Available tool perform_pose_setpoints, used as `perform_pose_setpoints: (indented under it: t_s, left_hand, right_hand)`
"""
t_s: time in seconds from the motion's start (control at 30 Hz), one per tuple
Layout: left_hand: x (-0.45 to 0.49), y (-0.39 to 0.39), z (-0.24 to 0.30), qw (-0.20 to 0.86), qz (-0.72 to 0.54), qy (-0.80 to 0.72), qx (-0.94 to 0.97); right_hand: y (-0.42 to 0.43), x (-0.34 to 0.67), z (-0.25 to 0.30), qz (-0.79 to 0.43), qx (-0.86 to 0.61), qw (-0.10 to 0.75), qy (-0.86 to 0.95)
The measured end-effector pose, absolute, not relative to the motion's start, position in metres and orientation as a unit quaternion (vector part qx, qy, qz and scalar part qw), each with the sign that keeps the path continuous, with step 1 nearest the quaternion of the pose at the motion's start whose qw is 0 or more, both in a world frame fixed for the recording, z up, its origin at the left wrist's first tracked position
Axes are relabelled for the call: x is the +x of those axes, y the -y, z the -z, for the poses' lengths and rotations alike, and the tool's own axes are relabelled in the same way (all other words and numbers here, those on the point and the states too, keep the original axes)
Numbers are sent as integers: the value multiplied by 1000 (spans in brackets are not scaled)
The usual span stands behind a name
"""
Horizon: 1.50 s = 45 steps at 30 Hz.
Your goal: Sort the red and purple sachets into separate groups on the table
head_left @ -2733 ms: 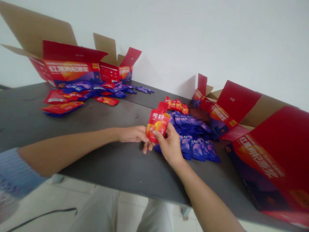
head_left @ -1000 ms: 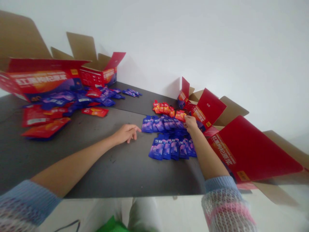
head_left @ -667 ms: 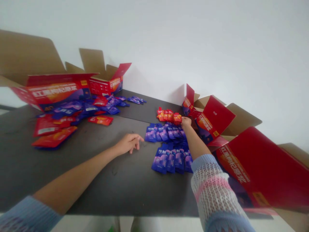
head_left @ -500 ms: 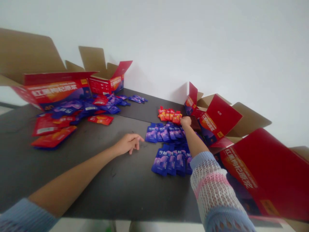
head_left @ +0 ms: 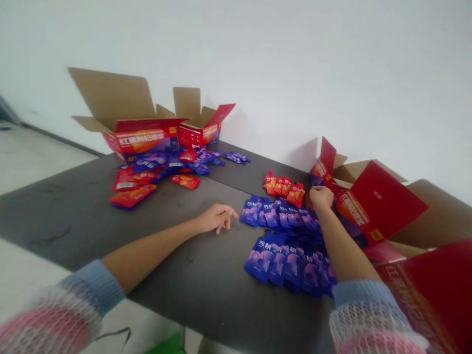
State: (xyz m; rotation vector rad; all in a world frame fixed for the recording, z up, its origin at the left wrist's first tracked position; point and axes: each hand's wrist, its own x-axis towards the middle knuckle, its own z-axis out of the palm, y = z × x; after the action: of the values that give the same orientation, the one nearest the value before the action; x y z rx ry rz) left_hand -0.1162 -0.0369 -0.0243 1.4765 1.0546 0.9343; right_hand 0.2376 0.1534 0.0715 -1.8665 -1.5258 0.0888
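My right hand (head_left: 320, 197) is a closed fist at the far end of the table, just right of a short row of red-orange pouches (head_left: 284, 189) and above rows of blue-purple pouches (head_left: 275, 216). Nothing shows in its fingers. A second block of the same blue pouches (head_left: 283, 265) lies nearer, beside my right forearm. My left hand (head_left: 216, 219) rests on the dark table (head_left: 62, 219), fingers loosely curled and apart, holding nothing. Its fingertips lie a little left of the blue pouches.
Beyond my hands, a loose heap of red and blue pouches (head_left: 158, 172) lies before two open red cartons (head_left: 143, 140). More open red cartons (head_left: 376, 196) crowd the right end of the table. A white wall (head_left: 295, 73) runs behind.
My two hands no longer hold a red pouch together. My right hand has moved away to the far right, my left lies on the table, and the view has tilted and drawn back.
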Motion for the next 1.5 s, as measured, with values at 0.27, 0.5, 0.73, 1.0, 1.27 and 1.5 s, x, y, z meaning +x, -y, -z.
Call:
perform_pose_setpoints:
  t_s: [0.27, 0.5, 0.73, 1.0, 1.27, 1.5]
  left_hand:
    - [-136, 30, 15, 173, -366, -600, 690]
    - [-189, 7, 5, -101, -279, -807, 511]
    - [-194, 6, 15, -70, -207, -837, 501]
    - [-193, 36, 17, 36, -231, -683, 691]
    - [-164, 89, 25, -16, -312, -732, 605]
    - [-156, 101, 4, 10, -268, -782, 563]
  right_hand:
    - [-97, 238, -79, -38, -688, 339, 640]
    - [-12, 209, -69, 51, -558, 357, 747]
    - [63, 192, -83, 59, -487, 374, 787]
    - [136, 188, -88, 31, -469, 409, 782]
    - [167, 175, -100, -7, -452, 428, 782]
    - [160, 149, -95, -37, -420, 435, 796]
